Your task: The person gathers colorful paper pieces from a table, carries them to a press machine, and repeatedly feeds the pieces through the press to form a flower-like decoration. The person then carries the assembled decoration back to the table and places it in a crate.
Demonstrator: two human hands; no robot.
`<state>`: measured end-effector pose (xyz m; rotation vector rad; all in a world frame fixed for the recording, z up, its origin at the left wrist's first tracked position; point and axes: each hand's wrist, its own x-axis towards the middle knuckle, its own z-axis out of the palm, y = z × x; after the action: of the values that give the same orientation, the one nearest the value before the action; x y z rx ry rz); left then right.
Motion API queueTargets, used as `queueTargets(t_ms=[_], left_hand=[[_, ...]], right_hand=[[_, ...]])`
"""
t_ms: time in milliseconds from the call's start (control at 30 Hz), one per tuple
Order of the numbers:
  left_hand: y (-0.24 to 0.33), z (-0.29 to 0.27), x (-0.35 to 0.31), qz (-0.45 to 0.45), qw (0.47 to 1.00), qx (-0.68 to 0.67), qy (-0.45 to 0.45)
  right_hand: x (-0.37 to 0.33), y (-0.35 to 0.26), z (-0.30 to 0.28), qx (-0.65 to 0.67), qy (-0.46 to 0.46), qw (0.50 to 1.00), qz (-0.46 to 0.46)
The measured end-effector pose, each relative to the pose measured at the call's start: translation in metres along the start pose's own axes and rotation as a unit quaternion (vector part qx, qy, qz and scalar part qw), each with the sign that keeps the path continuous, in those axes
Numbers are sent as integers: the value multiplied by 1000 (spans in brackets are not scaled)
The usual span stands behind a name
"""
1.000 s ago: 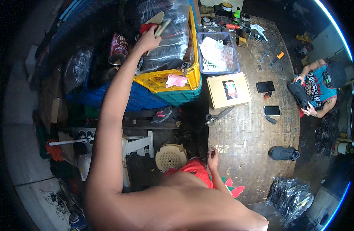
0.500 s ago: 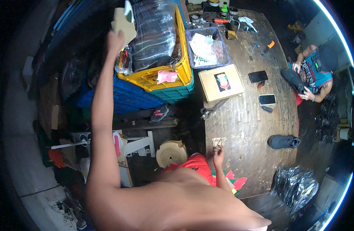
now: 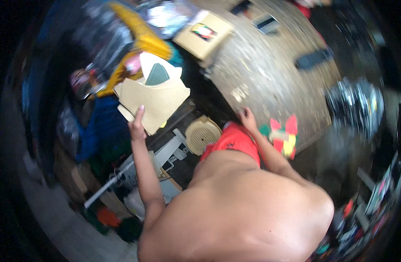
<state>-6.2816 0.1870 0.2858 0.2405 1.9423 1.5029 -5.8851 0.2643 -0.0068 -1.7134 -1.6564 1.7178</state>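
Observation:
My left hand is closed on a small stack of tan cardboard pieces, its thumb lying on top. A white piece and a dark green piece stick out of the stack's far side. The stack is in the air between the yellow crate and the stool. My right hand is at the table's near left edge, just short of some small pale scraps. Motion smears its fingers, so I cannot see whether they hold anything. Red, green and yellow cut pieces lie by my right forearm.
The wooden table carries a tan box, a phone and a dark shoe. A yellow crate stands left of it. Below are a beige stool and a white frame. Shiny plastic wrapping sits at right.
My left hand has come back from above the yellow crate, bringing the cardboard stack nearer to me. The view has turned and shifted. My right hand stays at the table edge.

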Motion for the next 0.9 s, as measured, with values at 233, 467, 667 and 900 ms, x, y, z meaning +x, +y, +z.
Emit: queueTargets(t_ms=[233, 467, 667, 900], left_hand=[[-60, 124, -23, -118, 952, -58, -276], [-143, 234, -60, -85, 863, -46, -496], [-301, 205, -51, -104, 744, 419, -510], [-359, 44, 15, -261, 720, 478, -430]], right_hand=[[-50, -19, 14, -47, -63, 996, -32], [-111, 48, 2, 87, 80, 992, 38], [-195, 175, 3, 280, 211, 931, 104], [-339, 286, -3, 353, 253, 776, 457]])
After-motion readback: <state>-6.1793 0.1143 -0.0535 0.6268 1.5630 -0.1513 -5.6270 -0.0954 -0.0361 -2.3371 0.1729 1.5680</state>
